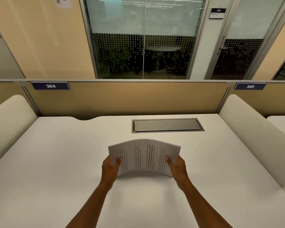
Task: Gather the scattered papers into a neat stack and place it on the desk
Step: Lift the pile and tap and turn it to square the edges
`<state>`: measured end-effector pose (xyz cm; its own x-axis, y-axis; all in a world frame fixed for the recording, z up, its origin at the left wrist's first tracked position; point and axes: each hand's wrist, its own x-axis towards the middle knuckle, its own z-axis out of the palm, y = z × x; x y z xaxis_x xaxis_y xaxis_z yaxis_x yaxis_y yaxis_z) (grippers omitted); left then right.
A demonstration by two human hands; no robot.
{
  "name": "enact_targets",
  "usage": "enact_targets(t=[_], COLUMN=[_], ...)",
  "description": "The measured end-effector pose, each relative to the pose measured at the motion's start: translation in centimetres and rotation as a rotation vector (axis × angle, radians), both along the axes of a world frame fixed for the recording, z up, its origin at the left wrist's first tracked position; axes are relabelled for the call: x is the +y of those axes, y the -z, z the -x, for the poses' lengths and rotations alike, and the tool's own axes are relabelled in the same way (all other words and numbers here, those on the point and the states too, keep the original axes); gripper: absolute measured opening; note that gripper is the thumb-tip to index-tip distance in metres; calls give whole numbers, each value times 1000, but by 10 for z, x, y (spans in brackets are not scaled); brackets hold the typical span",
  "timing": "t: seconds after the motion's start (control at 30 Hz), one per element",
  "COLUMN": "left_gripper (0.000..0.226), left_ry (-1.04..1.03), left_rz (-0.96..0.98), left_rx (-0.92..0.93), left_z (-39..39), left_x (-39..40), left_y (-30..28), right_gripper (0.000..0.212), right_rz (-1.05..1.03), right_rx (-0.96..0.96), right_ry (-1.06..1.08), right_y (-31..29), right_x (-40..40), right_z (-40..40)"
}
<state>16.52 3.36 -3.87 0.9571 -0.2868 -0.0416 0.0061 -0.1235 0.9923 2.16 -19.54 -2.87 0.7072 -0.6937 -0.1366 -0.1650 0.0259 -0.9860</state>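
A stack of white printed papers (144, 156) is held over the middle of the white desk (56, 162), bowed upward in an arch, with the text running sideways. My left hand (110, 170) grips its left edge, thumb on top. My right hand (177, 168) grips its right edge the same way. The stack's lower edge sits close to the desk surface; I cannot tell whether it touches. I see no loose sheets elsewhere on the desk.
A grey metal cable flap (167, 125) is set into the desk behind the papers. Rounded white side dividers stand at the left (10, 116) and right (247, 129). A tan back partition (130, 97) carries number plates 384 and 385.
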Motion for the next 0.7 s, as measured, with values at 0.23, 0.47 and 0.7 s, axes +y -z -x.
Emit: enact_targets(t=[0.23, 0.47, 0.7], left_gripper=[29, 30, 29], left_ry=[7, 6, 21], left_rz=[-42, -32, -55], left_rx=[-3, -29, -28], left_z=[0, -3, 5], left_x=[6, 2, 4], left_y=[10, 3, 11], right_gripper=[32, 35, 37], right_rz=[17, 13, -1], right_rx=[19, -1, 19], right_ry=[-20, -3, -18], right_y=[6, 3, 12], right_x=[-2, -4, -3], right_z=[-1, -3, 3])
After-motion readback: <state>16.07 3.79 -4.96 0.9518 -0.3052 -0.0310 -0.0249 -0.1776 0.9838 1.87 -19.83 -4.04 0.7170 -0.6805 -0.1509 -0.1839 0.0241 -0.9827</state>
